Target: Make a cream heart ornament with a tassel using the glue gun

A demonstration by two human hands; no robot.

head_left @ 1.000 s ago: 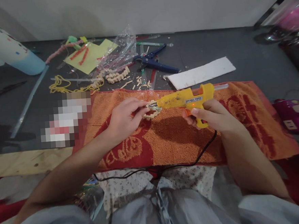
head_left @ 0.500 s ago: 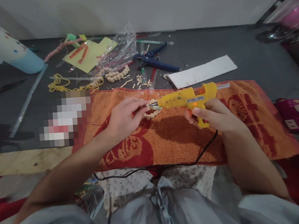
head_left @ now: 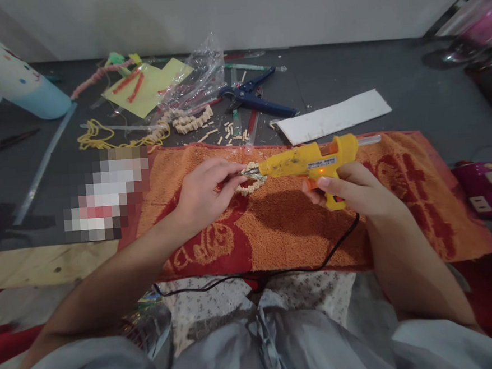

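Note:
My right hand [head_left: 351,191] grips a yellow hot glue gun [head_left: 307,162] by its handle, one finger on the orange trigger, nozzle pointing left. The nozzle tip touches a small ring of short pale wooden sticks [head_left: 250,184]. My left hand [head_left: 206,192] pinches that ring at its left side, fingers closed on it, just above an orange and red towel [head_left: 282,227]. The gun's black cord [head_left: 277,272] trails down over the towel's near edge toward my lap.
Behind the towel lie loose stick pieces [head_left: 225,132], a chain of sticks [head_left: 191,122], blue pliers [head_left: 252,97], a white card strip [head_left: 334,116], crumpled clear plastic [head_left: 196,81], yellow paper [head_left: 146,84] and yellow cord [head_left: 99,138]. A dotted white-and-blue cone [head_left: 15,82] lies far left. A wooden plank [head_left: 45,266] lies near left.
Almost nothing has moved. Both hands keep their grip and the nozzle stays at the stick ring; the view has shifted very slightly.

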